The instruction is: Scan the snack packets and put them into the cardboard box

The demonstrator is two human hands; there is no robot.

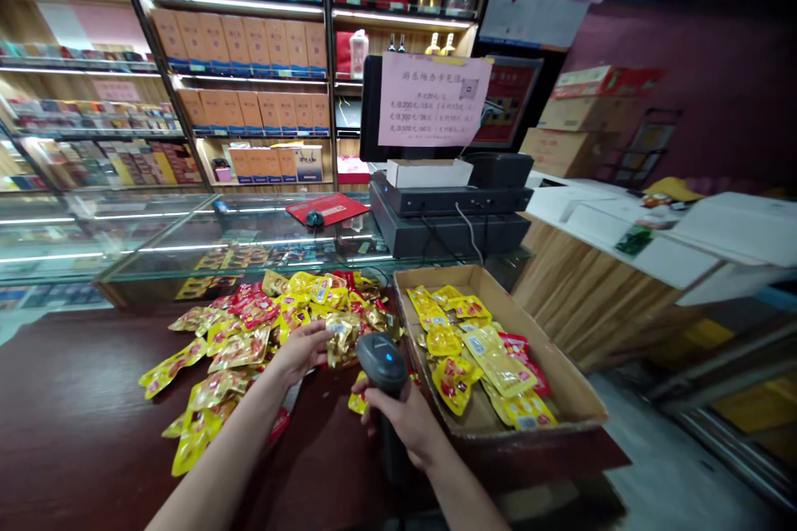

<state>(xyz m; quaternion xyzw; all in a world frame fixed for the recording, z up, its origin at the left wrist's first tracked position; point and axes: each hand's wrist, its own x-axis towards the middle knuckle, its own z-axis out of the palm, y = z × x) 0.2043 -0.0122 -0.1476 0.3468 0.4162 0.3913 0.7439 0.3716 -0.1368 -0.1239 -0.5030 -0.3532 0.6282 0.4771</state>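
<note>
1. The left hand (302, 351) pinches a gold snack packet (342, 338) between fingers and thumb, at 12 o'clock.
2. The right hand (398, 423) is closed around the grip of a black barcode scanner (381, 362), whose head sits just beside the gold packet.
3. A loose pile of yellow snack packets (249, 340) covers the dark red wooden counter (80, 382) at 11 o'clock.
4. More packets (479, 357) lie in a cardboard tray (573, 373) at 1 o'clock.
5. Beyond, at 12 o'clock, stands a glass display case (187, 261) bearing a red mat (327, 207).
6. A cash register (448, 207) with a pink paper sign (432, 99) stands at 1 o'clock.
7. Lit shelves (249, 41) of boxed goods rise at 11 o'clock.
8. Stacked cartons (560, 151) stand at 2 o'clock, beyond a white counter (616, 236).
</note>
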